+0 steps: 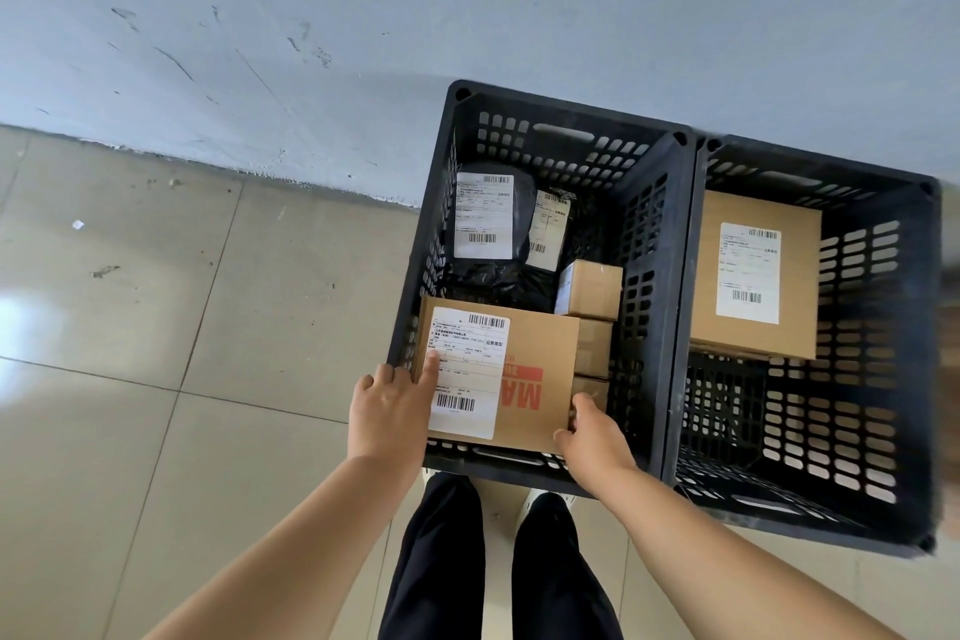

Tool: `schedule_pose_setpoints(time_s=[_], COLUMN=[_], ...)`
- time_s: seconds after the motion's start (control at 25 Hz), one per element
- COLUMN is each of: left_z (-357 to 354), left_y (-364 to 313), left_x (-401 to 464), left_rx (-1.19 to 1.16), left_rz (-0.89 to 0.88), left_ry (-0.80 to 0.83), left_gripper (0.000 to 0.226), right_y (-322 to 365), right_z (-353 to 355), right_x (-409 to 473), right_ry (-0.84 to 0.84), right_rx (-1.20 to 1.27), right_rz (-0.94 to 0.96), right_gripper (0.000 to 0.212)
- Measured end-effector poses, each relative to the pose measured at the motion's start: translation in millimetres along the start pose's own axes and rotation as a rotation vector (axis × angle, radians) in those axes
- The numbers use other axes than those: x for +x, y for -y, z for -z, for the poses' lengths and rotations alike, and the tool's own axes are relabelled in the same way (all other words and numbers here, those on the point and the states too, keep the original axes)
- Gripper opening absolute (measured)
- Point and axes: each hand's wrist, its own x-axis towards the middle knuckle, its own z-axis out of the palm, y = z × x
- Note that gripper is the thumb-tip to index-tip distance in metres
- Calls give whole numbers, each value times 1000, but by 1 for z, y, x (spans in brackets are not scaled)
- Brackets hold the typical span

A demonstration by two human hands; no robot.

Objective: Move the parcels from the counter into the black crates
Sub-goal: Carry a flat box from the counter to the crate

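Gripping carton edges, both hands' fingers curled, inside left crate; right crate half bare.

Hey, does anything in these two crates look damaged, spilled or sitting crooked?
Nothing looks damaged or spilled. The parcels in the left crate are packed loosely: the small box lies skewed against the black bags. The right crate holds one flat box.

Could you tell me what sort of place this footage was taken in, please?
Probably a parcel sorting or storage room: two black slotted plastic crates stand on a beige tiled floor against a scuffed pale wall, holding barcode-labelled parcels, including the brown cardboard box both hands grip.
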Motion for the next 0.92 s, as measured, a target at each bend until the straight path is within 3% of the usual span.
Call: schedule_pose_setpoints(time_s=[0.32,0.52,0.72,0.92], left_z=[6,9,25,71], left_y=[4,11,13,0], left_x=[5,-4,-21,-24], left_rx=[64,86,106,74], left_rz=[-25,-75,-151,-200], left_ry=[21,28,72,17], left_gripper=[88,84,83,56], right_y=[1,-4,-13,-16], right_z=[3,14,33,62], right_x=[6,-1,-38,-89], right_ry=[19,114,85,-9], right_rx=[-40,-32,82,226], right_rz=[10,37,20,30], right_gripper=[13,29,43,39])
